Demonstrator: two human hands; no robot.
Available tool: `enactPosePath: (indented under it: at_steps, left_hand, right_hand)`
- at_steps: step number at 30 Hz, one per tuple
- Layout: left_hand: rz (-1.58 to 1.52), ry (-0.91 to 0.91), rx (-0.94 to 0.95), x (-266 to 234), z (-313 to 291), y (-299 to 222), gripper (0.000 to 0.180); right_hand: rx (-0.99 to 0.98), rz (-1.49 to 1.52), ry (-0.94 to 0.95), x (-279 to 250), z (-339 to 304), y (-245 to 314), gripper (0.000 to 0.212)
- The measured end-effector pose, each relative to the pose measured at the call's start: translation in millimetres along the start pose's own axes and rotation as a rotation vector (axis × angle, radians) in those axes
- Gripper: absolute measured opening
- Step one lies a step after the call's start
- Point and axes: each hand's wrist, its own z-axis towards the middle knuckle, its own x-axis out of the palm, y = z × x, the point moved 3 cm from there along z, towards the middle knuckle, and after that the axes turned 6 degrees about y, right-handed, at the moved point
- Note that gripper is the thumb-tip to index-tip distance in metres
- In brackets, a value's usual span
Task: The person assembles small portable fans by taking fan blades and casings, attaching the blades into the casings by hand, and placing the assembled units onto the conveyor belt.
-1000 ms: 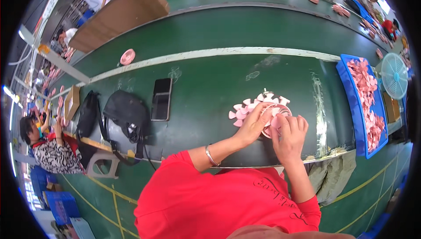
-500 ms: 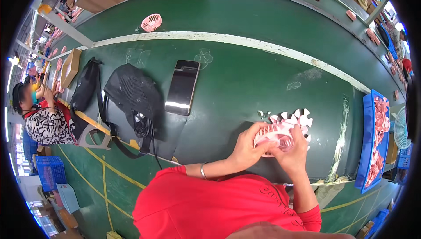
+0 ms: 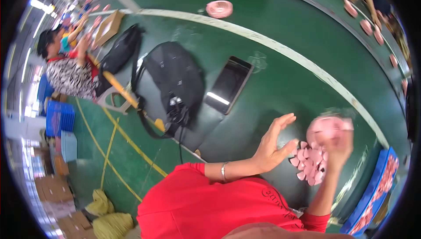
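Observation:
My left hand (image 3: 272, 147) hovers over the green table with nothing in it, thumb and fingers spread apart. In my right hand (image 3: 340, 152) is a round pink fan housing (image 3: 324, 128), held up beyond a small heap of parts and smeared by motion. The heap is a pile of pink fan blades (image 3: 310, 164), lying on the table between my two hands. A bracelet sits on my left wrist.
A phone (image 3: 230, 85), a black mesh bag (image 3: 175, 76) with a cable and a black pouch (image 3: 123, 48) lie to the left. A blue crate (image 3: 372, 195) of pink parts stands at right. Another pink housing (image 3: 219, 9) lies on the far belt. A person sits at left.
The pink housing, earlier between both hands, is now in my right hand alone, farther away and to the right. My left hand has let go and spread. The whole view has turned.

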Motion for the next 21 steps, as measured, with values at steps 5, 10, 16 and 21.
enactPosePath:
  at_steps: [5,10,16,21]
  left_hand:
    - [0.2,-0.035,-0.07,-1.5,-0.6,21.9,0.027]
    - [0.477,0.135,0.08,22.9,2.1,32.0,0.009]
    - [0.52,0.131,0.111,23.2,6.4,34.0,0.008]
    - [0.537,0.18,0.111,23.8,10.4,34.7,0.007]
  right_hand:
    - [0.031,0.363,-0.611,-127.3,63.0,-143.8,0.049]
    - [-0.032,0.013,-0.577,-115.5,58.3,-174.3,0.036]
    - [-0.038,0.13,-0.529,-103.2,53.5,-140.4,0.036]
    - [-0.01,0.074,-0.499,-104.6,48.2,-135.3,0.041]
